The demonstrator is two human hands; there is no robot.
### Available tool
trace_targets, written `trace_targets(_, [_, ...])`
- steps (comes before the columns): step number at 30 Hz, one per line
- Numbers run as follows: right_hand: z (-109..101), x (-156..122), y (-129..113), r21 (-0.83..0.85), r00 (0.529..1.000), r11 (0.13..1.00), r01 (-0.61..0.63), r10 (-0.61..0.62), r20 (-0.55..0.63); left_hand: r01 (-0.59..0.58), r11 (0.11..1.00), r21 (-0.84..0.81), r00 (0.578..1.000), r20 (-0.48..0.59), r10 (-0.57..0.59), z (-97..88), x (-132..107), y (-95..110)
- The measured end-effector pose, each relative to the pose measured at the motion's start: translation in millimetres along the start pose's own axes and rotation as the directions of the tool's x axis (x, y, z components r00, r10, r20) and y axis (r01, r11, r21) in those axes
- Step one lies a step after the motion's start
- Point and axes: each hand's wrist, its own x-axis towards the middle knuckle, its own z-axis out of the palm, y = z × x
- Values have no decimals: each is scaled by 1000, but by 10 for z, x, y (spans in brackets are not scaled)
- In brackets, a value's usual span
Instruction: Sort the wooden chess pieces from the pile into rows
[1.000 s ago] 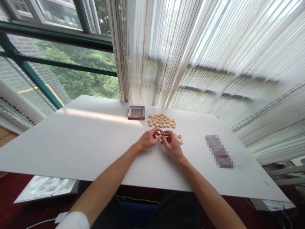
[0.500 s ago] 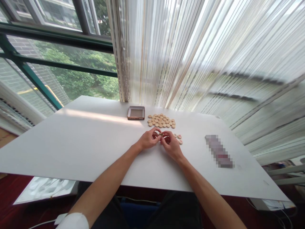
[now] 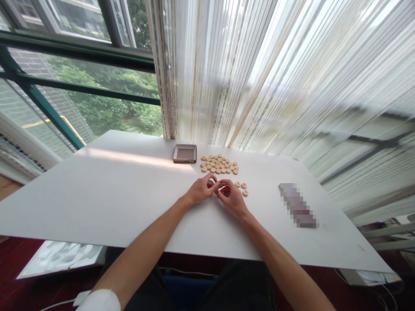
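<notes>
Just above the middle of the white table (image 3: 129,207), the left hand (image 3: 201,190) and the right hand (image 3: 234,198) come together, fingers curled and tips meeting. Whether something small is pinched between those fingertips cannot be told, as the fingers cover the spot. Close by the right hand, on its right side, three xiangqi pieces with red marks (image 3: 244,185) lie flat, two next to each other and one nearer the person; the marks are too small to read. Beyond the hands, a cluster of pale, plain-topped xiangqi pieces (image 3: 218,165) is spread in loose rows. To the left of that cluster sits a shallow open box (image 3: 175,160) with a dark outer wall and a white inner rim. Well off to the right rests a long pixelated object (image 3: 298,205), its details hidden. A striped sheer curtain (image 3: 210,65) hangs behind the far edge, beside a green-framed window (image 3: 97,89).
</notes>
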Motion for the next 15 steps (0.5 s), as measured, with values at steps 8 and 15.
trace_targets(8, [-2, -7, 1, -18, 1000, 1000, -12, 11, -6, 12, 1000, -25, 1000, 6, -12, -6, 1, 15])
trace_targets(15, [-2, -11, -34, -28, 1000, 999, -18, 18, -25, 21, 998, -54, 1000, 12, -20, -2, 7, 6])
